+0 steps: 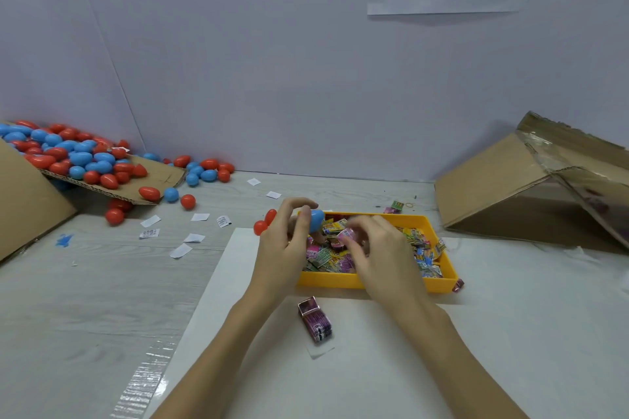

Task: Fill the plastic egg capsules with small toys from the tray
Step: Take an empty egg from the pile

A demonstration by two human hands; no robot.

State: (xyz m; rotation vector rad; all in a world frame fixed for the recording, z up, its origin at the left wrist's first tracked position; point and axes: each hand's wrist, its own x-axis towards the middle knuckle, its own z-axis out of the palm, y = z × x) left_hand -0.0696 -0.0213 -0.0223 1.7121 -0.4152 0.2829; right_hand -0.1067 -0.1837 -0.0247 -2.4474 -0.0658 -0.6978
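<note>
Two cardboard boxes flanked the yellow tray (360, 282): a tipped box (531, 187) to its right, and to its far left another box (30, 201) whose flap carried a spilling heap of red and blue egg capsules (78, 160). Beneath the tray lay a white sheet (374, 367). Inside the tray sat a jumble of small toy packets (326, 258). Over the tray's left end the left hand (286, 248) gripped a blue capsule half (316, 219) between curled fingers and thumb. Above the tray's middle the right hand (377, 248) pinched a pink packet (346, 235) in its fingertips, just beside the blue half. Two red capsule pieces (265, 222) rested just left of the tray. Near its front wall lay a purple packet (315, 320). Scraps of white paper (180, 250) were scattered left of the tray.
</note>
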